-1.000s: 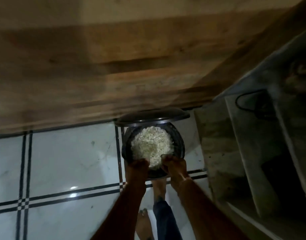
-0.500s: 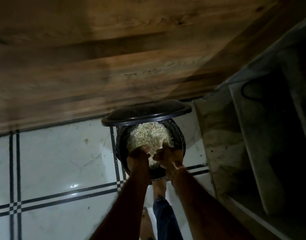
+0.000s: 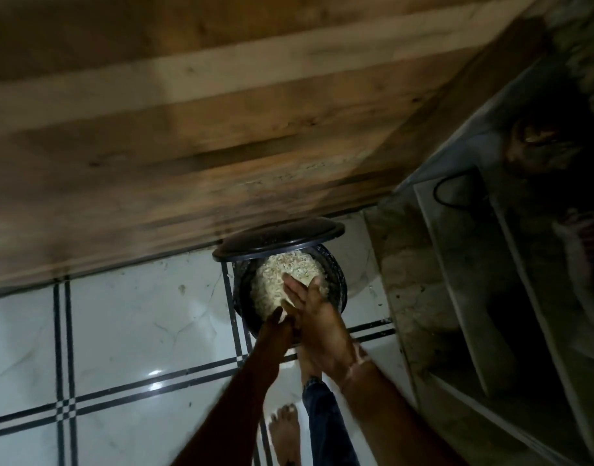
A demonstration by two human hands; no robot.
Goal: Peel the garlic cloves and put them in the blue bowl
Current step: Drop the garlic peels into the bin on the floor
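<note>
A dark round bin [image 3: 340,284] stands on the floor with its lid [image 3: 278,234] tipped up at the back. It is filled with pale garlic skins [image 3: 289,274]. Both hands hover over its near rim. My right hand [image 3: 317,317] is spread flat with straight fingers, palm turned left, over the skins. My left hand [image 3: 276,329] is against the right palm, its fingers hidden behind the right hand. A pale scrap shows between the two hands. No blue bowl or whole clove is in view.
A wooden cabinet front [image 3: 221,129] rises right behind the bin. White floor tiles [image 3: 120,331] with dark lines lie to the left. A dim stone shelf unit [image 3: 457,297] stands at the right. My bare feet [image 3: 284,432] are on the tiles below the hands.
The hands were curled over the bin's near rim, side by side. The right hand has since opened flat and the left has come against its palm. The camera moved slightly.
</note>
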